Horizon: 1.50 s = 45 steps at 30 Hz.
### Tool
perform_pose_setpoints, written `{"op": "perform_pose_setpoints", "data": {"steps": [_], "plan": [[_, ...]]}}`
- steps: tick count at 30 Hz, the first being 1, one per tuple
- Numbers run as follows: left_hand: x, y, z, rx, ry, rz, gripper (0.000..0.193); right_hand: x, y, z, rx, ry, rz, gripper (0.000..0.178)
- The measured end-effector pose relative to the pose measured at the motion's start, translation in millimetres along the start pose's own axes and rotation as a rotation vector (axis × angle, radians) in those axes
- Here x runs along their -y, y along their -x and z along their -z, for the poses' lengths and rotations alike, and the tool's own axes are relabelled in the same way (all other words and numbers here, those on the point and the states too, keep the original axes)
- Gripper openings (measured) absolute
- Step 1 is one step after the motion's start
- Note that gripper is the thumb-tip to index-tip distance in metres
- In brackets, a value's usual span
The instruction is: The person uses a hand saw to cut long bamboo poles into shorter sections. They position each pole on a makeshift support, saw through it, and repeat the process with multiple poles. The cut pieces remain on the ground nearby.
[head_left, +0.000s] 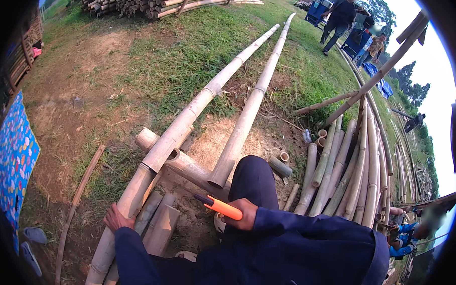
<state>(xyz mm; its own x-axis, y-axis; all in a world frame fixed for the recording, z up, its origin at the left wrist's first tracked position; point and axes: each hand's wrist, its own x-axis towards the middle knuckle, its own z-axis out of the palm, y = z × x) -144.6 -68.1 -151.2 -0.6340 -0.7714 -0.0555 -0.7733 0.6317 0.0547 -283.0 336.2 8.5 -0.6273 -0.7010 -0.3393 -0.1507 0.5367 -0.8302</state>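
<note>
My left hand (pixel 118 218) is curled over a long, pale bamboo pole (pixel 179 125) that runs from the lower left toward the far grass. This pole rests across a short, thick bamboo piece (pixel 194 169) on the ground, and a dark ring mark shows around it ahead of my hand. In front of my knee, my right hand (pixel 244 215) is closed around an orange-handled tool (pixel 223 208) with a dark end pointing left; its exact kind does not show. A second long pole (pixel 254 104) lies to the right, its open cut end just beyond my knee.
Cut bamboo lengths (pixel 347 171) are piled at the right, beneath a slanted bamboo post (pixel 381 72). Shorter pieces (pixel 161 230) lie beside my left arm. Slippers (pixel 32 255) and a blue patterned cloth (pixel 16 160) are far left. A person (pixel 340 18) walks in the background; another sits right.
</note>
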Motion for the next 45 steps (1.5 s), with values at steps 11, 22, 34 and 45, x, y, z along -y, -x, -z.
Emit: {"op": "perform_pose_setpoints", "data": {"steps": [11, 22, 34, 45], "plan": [[6.7, -11.4, -3.5, 0.01, 0.032, 0.006, 0.08, 13.2, -227.8, -84.9, -0.104, 0.094, 0.073, 0.029], [12.3, 0.0, -6.9, 0.021, 0.021, -0.003, 0.08, -18.5, -6.9, -5.1, 0.004, 0.007, 0.125, 0.02], [8.4, -5.9, -9.9, 0.007, 0.052, 0.0, 0.078, -38.6, -119.7, -37.6, -0.005, -0.058, 0.087, 0.02], [1.2, -8.6, -3.6, 0.026, 0.039, -0.052, 0.077, -25.8, -183.5, -75.9, -0.128, -0.043, 0.172, 0.024]]}}
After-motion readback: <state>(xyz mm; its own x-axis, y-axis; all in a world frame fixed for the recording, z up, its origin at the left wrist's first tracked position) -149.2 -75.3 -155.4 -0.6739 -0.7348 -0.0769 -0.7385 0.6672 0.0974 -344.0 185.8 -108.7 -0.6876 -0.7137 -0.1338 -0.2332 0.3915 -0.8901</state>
